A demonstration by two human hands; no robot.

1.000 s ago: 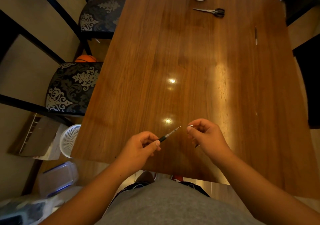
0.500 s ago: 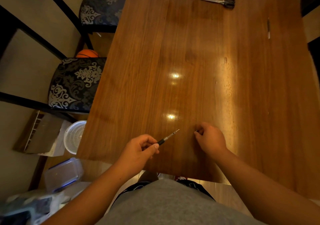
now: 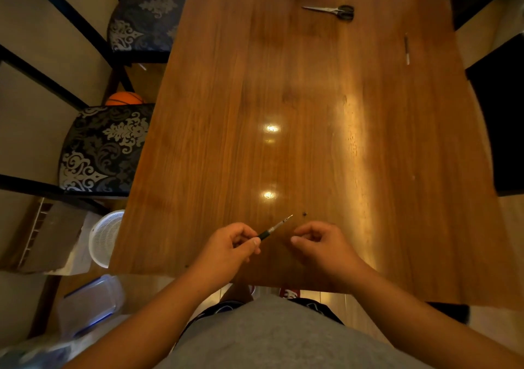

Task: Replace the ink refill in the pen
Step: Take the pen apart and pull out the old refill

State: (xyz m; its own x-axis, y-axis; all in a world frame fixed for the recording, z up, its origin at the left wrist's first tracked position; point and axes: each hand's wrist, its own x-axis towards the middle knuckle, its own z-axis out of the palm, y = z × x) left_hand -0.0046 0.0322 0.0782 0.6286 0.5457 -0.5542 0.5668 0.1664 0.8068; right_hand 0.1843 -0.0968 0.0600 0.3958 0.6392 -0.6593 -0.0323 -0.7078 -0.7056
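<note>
Fingers of left hand: pinching pen by black grip, refill end exposed, above near worktop edge. Right hand: loosely curled, nothing seen held. Small dark part: on worktop just beyond. Step, judged: dismantling. Next: draw refill out, needing fine pinch.

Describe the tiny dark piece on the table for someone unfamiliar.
On the long brown wooden table, just beyond the right hand, lies a tiny dark piece. Unlike the slim black-gripped pen held in the left hand, it lies loose and alone.
</note>
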